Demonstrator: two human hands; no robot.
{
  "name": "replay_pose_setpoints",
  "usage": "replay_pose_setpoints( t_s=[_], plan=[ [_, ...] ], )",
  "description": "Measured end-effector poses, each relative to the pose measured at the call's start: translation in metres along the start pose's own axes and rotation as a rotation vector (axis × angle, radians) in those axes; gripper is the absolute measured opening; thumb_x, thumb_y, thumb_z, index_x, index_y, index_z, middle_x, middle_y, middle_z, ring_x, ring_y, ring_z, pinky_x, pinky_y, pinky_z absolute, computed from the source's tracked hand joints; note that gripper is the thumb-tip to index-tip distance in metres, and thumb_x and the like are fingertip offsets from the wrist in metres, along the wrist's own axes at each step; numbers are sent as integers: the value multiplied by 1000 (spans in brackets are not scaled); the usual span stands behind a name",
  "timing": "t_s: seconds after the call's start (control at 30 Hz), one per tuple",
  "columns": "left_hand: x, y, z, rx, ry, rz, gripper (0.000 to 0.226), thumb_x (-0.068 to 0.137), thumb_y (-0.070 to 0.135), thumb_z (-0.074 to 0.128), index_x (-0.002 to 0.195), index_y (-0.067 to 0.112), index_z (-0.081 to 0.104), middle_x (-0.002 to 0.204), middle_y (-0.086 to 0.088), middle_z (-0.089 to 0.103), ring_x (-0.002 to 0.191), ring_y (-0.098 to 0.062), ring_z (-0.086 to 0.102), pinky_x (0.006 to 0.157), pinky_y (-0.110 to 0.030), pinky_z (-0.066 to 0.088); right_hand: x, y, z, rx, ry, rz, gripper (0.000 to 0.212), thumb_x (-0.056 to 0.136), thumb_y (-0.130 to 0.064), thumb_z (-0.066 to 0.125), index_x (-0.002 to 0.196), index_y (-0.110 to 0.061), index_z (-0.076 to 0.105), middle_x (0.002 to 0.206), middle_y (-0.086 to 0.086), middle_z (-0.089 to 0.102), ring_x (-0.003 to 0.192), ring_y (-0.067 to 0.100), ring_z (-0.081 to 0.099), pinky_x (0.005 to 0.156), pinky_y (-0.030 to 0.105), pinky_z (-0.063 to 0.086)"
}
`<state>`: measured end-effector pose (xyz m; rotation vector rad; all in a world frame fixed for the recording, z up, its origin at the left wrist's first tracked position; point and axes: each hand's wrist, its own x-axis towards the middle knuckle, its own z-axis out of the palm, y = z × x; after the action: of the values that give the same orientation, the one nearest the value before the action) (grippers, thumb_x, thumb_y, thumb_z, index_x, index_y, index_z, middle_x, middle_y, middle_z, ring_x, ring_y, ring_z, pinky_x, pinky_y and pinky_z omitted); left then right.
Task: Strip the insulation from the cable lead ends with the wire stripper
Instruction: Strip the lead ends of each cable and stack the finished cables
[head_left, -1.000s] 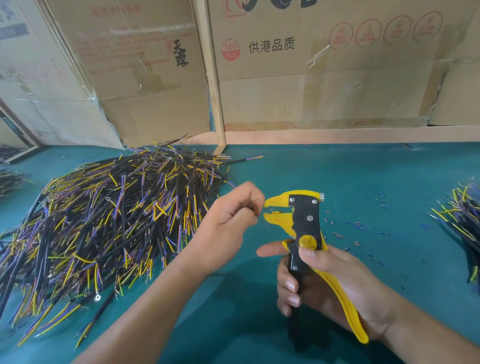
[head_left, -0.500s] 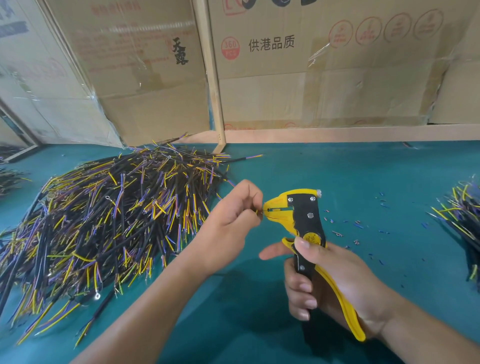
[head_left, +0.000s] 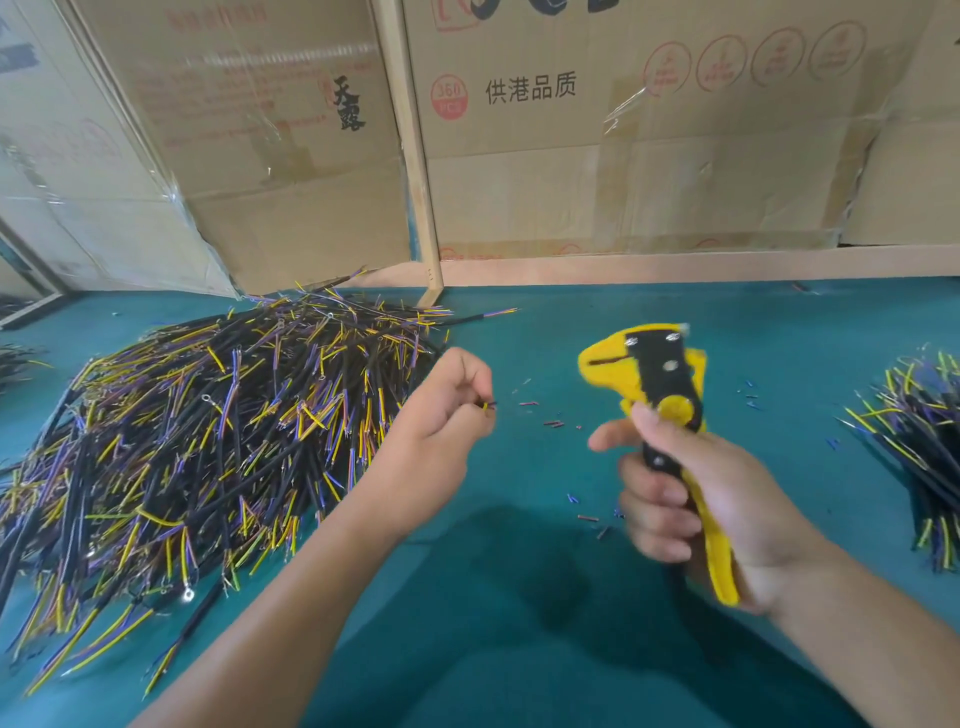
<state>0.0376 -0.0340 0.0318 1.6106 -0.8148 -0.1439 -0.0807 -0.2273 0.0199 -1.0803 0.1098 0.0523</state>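
My left hand (head_left: 441, 415) pinches a cable whose short yellow and dark lead ends (head_left: 488, 405) poke out past the fingertips; most of the cable is hidden behind the hand. My right hand (head_left: 691, 499) grips the handles of the yellow and black wire stripper (head_left: 654, 379), held upright with its jaws pointing left. A gap of green mat lies between the lead ends and the stripper's jaws. A large pile of black cables with yellow and purple leads (head_left: 197, 447) lies on the left of the mat.
A smaller bundle of cables (head_left: 914, 436) lies at the right edge. Small bits of stripped insulation (head_left: 553, 423) are scattered over the green mat (head_left: 519, 597). Cardboard boxes (head_left: 623, 130) and a wooden post (head_left: 410, 156) wall off the back.
The lead ends were at the stripper's jaws half a second ago. Now my hands have drawn apart: the right hand moved the stripper to the right, the left hand holds the cable clear of the jaws.
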Motion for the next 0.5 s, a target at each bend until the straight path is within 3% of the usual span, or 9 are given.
replay_pose_setpoints(
  t_s=[0.1,0.23,0.3,0.37,0.43,0.5],
  plan=[
    [0,1,0,6,11,-1,19,75,7,38,89,18,45,70,8,39,56,-6,29,53,-16,27,7,-5,-8,105,114,-78,35,82,-38,67,94,-7,77,57,-1,30,41,11,29,39,25,32],
    [-4,-1,2,104,-77,0,33,74,4,40,98,25,46,77,10,43,71,-28,30,59,-33,29,14,6,-11,153,84,-70,43,90,-33,59,112,1,73,70,4,42,57,21,43,57,37,48],
    [-5,-2,0,120,-110,10,42,73,2,41,106,26,48,83,16,44,75,-18,34,63,-28,32,17,9,-12,174,75,-42,47,87,-34,60,116,1,72,73,6,45,61,22,47,63,40,50],
    [-6,-2,-2,119,-139,-1,48,73,2,43,114,27,50,88,7,45,76,-20,34,67,-30,34,18,13,-13,183,63,-22,48,88,-34,61,119,1,70,76,7,46,64,23,49,66,41,52],
    [-6,1,-1,140,-161,0,49,76,3,46,118,29,53,91,-14,41,79,-33,33,68,-42,35,17,16,-14,188,41,-6,47,89,-33,62,120,1,70,77,7,47,65,23,49,67,41,52],
    [-6,3,2,158,-162,11,43,82,6,49,118,29,56,89,-19,39,81,-38,34,70,-49,37,16,18,-14,176,10,1,46,90,-33,64,121,0,69,78,8,48,66,24,51,68,41,53]
  ],
)
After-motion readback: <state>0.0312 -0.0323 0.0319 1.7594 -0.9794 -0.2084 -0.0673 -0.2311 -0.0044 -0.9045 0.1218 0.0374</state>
